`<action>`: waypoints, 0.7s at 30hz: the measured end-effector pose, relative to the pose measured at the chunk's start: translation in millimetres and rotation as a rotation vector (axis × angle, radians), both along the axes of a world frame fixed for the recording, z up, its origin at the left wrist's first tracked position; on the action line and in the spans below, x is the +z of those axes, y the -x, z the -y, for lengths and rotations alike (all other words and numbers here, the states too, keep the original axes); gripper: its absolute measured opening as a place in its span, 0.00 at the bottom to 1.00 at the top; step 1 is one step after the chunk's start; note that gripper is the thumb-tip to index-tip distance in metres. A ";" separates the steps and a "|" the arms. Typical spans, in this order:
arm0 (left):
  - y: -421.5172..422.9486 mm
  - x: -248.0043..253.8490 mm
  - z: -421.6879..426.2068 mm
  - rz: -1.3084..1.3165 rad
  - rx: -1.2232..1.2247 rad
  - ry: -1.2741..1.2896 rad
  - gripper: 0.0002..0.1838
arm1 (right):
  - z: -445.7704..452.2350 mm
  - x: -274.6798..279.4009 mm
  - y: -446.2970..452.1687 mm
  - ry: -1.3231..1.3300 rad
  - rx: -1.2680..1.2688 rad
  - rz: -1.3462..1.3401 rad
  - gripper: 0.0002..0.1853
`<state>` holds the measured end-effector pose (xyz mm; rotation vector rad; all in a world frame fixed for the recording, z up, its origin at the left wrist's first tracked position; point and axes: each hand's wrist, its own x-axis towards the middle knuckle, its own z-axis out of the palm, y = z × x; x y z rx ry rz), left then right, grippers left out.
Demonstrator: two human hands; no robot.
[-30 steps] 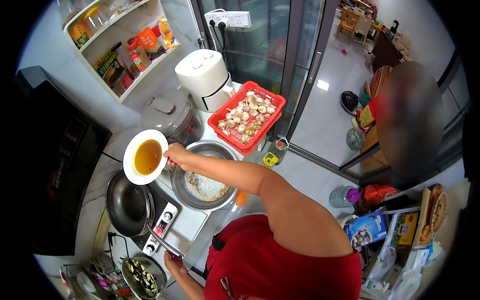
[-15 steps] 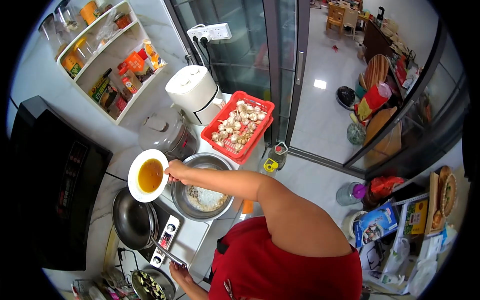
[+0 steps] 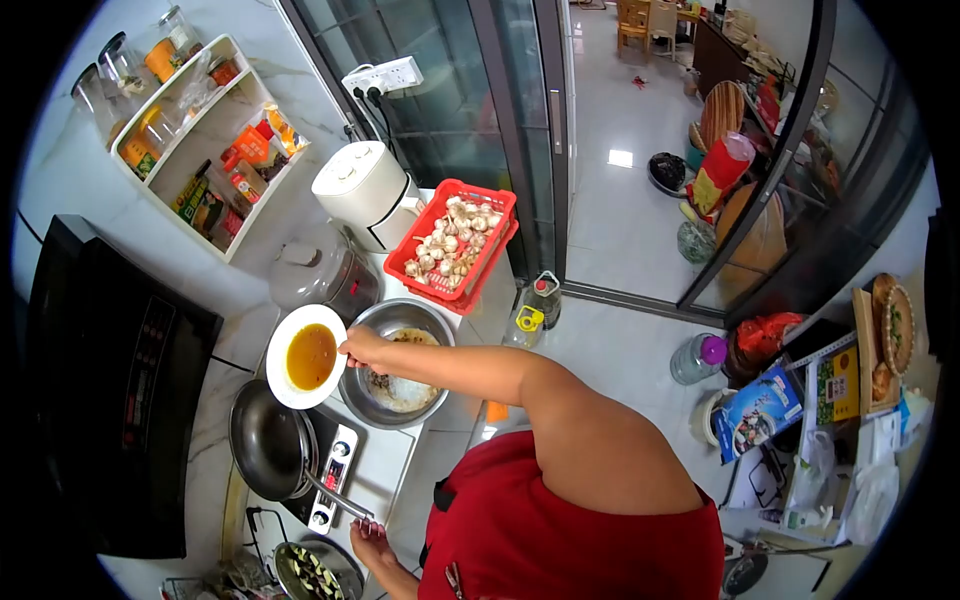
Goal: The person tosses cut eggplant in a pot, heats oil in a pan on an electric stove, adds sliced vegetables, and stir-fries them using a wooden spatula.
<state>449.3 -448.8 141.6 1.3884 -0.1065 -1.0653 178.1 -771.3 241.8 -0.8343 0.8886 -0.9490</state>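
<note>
1 white plate (image 3: 279, 356) of amber liquid (image 3: 311, 357) is held left of the steel bowl (image 3: 385, 412), near the far side of the pan (image 3: 267, 440). It is judged stiff, breakable and, if oily, slippery; a level hold at the rim is advised against spillage. Its right rim is clamped by the fingers of the right hand (image 3: 363, 347); the right arm (image 3: 470, 368) is extended leftward across the bowl. The left hand (image 3: 371, 546) is placed at the end of the handle (image 3: 340, 497); whether its fingers are closed cannot be told.

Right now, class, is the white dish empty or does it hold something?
Not empty: amber liquid pools in the middle of the white dish, its pale rim bare around it. The right hand grips its edge.
</note>
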 end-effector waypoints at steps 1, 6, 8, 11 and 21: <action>0.9 2.6 -5.0 0.009 0.015 0.002 0.13 | -4.8 -0.5 0.7 0.002 -0.011 0.006 0.05; -20.5 -9.0 -46.9 0.061 0.012 -0.032 0.17 | -30.4 -6.8 5.9 -0.008 -0.021 0.011 0.05; -31.5 -17.0 -66.0 0.056 0.001 -0.032 0.17 | -41.2 -5.5 6.8 -0.017 -0.018 -0.004 0.05; -39.1 -16.7 -78.9 0.053 0.008 -0.028 0.18 | -53.9 1.3 7.6 -0.020 -0.034 -0.008 0.05; -26.3 -13.4 -85.2 0.062 0.025 -0.013 0.17 | -69.9 9.0 12.3 -0.019 -0.048 0.005 0.05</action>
